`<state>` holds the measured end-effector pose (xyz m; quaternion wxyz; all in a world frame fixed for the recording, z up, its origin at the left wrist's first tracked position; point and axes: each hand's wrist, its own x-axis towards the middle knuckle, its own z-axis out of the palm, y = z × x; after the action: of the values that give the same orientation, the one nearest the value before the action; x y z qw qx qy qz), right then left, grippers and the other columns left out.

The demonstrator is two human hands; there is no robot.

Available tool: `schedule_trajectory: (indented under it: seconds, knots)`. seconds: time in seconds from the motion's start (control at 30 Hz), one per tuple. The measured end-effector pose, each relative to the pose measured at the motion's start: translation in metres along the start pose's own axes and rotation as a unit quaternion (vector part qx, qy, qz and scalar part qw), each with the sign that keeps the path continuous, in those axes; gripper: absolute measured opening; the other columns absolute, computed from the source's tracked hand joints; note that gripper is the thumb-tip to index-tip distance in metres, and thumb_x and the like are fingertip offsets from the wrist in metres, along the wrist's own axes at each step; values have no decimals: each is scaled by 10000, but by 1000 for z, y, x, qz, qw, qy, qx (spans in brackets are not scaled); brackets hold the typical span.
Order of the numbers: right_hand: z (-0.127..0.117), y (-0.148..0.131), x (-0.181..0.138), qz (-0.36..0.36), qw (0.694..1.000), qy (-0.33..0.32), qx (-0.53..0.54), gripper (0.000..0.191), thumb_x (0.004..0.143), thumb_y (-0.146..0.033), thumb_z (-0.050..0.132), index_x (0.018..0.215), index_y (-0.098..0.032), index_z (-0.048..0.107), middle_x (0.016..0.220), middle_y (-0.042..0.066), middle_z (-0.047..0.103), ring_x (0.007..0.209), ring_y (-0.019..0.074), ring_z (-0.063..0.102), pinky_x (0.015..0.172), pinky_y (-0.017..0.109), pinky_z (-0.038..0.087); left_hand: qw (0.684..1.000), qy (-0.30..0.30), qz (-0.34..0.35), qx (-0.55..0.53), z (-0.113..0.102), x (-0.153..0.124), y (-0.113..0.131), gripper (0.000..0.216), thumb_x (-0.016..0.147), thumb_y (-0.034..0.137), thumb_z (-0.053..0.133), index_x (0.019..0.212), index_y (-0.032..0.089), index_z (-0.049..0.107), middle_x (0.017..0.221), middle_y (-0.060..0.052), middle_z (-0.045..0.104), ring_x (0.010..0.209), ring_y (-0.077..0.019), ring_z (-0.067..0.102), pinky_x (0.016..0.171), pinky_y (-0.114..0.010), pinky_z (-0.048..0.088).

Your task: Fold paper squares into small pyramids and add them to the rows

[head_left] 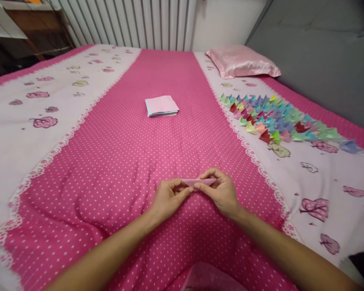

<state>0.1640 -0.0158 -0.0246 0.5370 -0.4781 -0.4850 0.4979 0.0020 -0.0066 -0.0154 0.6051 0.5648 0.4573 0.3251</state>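
A small piece of folded pink paper [197,182] is held between my two hands, low over the bed in front of me. My left hand [170,196] pinches its left end, thumb on the near side. At the right end, the fingers and thumb of my right hand [223,194] close on it. The paper looks long and narrow, pointed at the right tip; its underside is partly covered by my thumbs. Farther off lies a stack of square coloured paper [162,105], with a pink sheet on top.
Several rows of folded paper boats [279,117] in many colours stand at the right on the bedspread [133,153]. Behind them rests a pink satin pillow [242,60]. A white radiator [133,24] borders the far edge, and a grey panel [318,52] rises at the right.
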Motion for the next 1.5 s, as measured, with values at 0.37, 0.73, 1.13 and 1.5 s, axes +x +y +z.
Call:
schedule_trajectory:
  seconds: [0.37,0.73,1.13,1.5]
  knots:
    - [-6,-3,0,-44,997,-63,1,232,736,-314,706,932,-218,628,898,38,676,773,149,647,636,259,538,993,-5,23,-115,-9,6,3,123,806,223,603,835,127,532,770,-58,677,717,-139,666,636,-261,546]
    - [-9,-3,2,-17,997,-76,-6,168,789,-307,646,927,-219,681,911,43,704,775,149,657,672,279,541,996,19,72,-44,-19,6,13,62,815,179,552,820,122,574,733,-50,672,643,-119,637,604,-246,520]
    - [-12,-2,2,-13,992,-127,-1,187,767,-273,671,944,-214,683,892,45,719,785,149,673,689,269,556,996,-4,64,-56,-21,7,13,88,813,191,545,842,119,586,705,-36,645,627,-105,609,592,-227,479]
    - [-10,3,0,-34,992,-115,-34,294,782,-242,623,1074,-212,610,958,71,678,827,164,649,710,312,557,997,-4,41,-62,-18,6,11,101,798,205,578,849,119,593,673,-21,632,606,-95,596,589,-224,481]
